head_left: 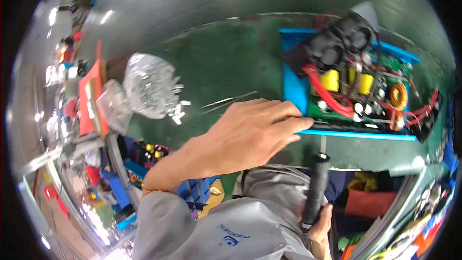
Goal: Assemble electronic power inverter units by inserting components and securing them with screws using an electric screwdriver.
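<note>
A blue metal casing (295, 86) with a circuit board inside lies at the right of the green bench. My left hand (250, 132) reaches across from the left, palm down. Its fingertips are closed about the casing's near left corner, with the fingers bent over the near wall and the thumb in front of it. My right hand (321, 226), low in the view, grips a black cylindrical power screwdriver (316, 190). The screwdriver stands roughly upright in the picture, its thin bit directed at the casing's near wall. Whether the bit touches a screw there cannot be made out.
Two black fans (339, 43) rest on the casing's far side, with red wires (332, 98) and a copper coil (399, 96) below them. Left on the bench are a clear bag of small metallic parts (149, 86), several loose pieces (178, 113) and an orange bin (91, 98).
</note>
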Available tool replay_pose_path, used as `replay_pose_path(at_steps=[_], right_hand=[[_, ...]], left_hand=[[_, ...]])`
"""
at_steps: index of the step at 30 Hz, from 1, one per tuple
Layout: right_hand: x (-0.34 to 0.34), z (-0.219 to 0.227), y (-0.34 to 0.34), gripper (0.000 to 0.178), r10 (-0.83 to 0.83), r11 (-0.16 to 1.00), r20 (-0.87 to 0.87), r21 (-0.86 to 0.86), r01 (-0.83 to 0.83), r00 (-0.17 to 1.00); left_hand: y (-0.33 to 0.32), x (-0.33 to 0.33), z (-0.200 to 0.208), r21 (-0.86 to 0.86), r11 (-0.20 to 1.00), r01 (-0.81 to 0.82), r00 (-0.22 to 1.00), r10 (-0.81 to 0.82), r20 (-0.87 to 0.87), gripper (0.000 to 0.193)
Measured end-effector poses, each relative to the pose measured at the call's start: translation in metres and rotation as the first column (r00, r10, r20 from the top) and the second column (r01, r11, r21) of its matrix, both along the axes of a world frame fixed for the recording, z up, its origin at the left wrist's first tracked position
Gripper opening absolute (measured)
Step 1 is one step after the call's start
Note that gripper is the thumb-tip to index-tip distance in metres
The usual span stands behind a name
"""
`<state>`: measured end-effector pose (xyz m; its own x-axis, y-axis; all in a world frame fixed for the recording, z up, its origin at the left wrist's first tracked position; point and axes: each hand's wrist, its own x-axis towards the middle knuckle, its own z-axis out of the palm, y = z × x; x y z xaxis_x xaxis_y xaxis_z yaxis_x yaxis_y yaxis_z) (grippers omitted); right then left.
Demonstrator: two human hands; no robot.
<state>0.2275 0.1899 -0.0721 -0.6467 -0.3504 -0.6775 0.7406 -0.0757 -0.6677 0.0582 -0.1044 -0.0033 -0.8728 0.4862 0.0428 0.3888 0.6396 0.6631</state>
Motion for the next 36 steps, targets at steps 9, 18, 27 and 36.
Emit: replay_pose_path(at_steps=[9,18,27,36], right_hand=[[0.021,-0.021,0.029,0.075,-0.213,0.938,-0.171,0.239,0.251,0.962],[-0.002,-0.016,0.019,0.065,0.034,0.963,-0.438,0.254,0.088,0.898],[-0.007,-0.007,0.020,0.040,-0.008,0.984,-0.487,0.151,0.093,0.873],[-0.011,-0.016,0.014,0.040,0.065,0.961,-0.571,0.258,0.103,0.818]], left_hand=[[-0.124,0.067,-0.017,-0.276,0.500,-0.821,0.570,0.755,-0.324,0.022],[-0.209,0.063,-0.026,-0.407,0.561,-0.721,0.672,0.708,-0.215,0.028],[0.005,0.023,0.019,-0.038,0.804,-0.594,0.800,0.585,-0.134,0.024],[0.081,-0.022,0.018,-0.557,0.830,-0.027,0.723,-0.369,-0.584,0.010]])
